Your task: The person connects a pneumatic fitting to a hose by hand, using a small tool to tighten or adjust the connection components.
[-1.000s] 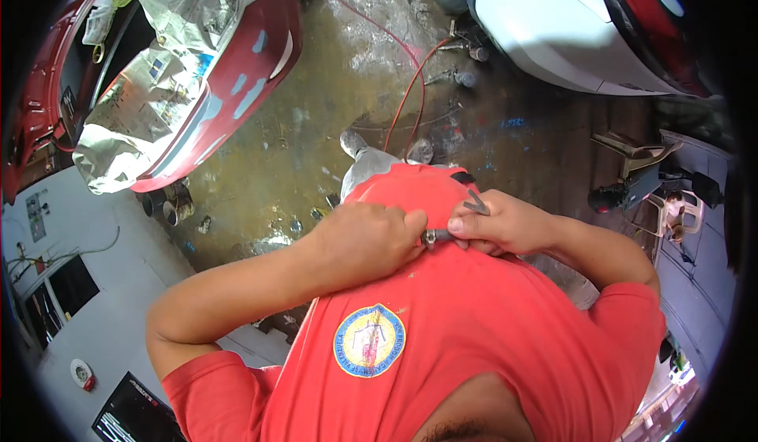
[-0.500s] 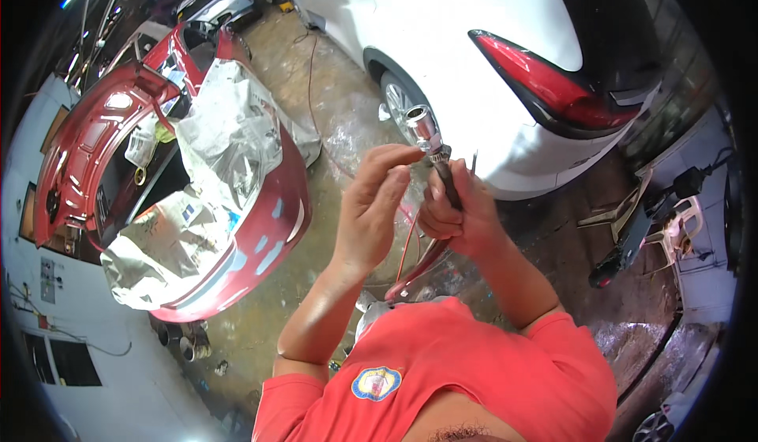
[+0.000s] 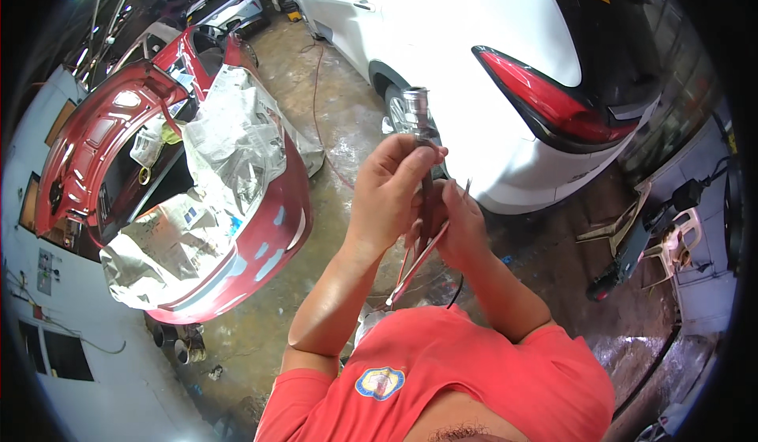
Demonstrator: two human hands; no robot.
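Note:
Upright above my fingers stands a shiny metal hose coupler [image 3: 414,109] on the end of a dark hose [image 3: 427,205]. My left hand [image 3: 384,185] is closed round the coupler's neck, thumb and fingers pinching it. Just below and to the right, my right hand [image 3: 460,229] wraps round the hose. A thin pointed metal tip [image 3: 467,187] sticks up beside the right thumb; the tool it belongs to is mostly hidden in that hand. Below the hands hangs a reddish, whitish-edged strip or hose [image 3: 417,265], its kind unclear.
A white car [image 3: 505,154] with a red tail light stands just beyond my hands. To the left is a red car body [image 3: 272,241] with its lid up and paper sheeting [image 3: 233,138] over it. Plastic chairs [image 3: 683,237] stand right. A thin hose [image 3: 317,103] crosses the floor.
My left hand has moved from beside the coupler's base to grip its neck. The coupler has risen slightly and turned more upright. My right hand has shifted slightly down.

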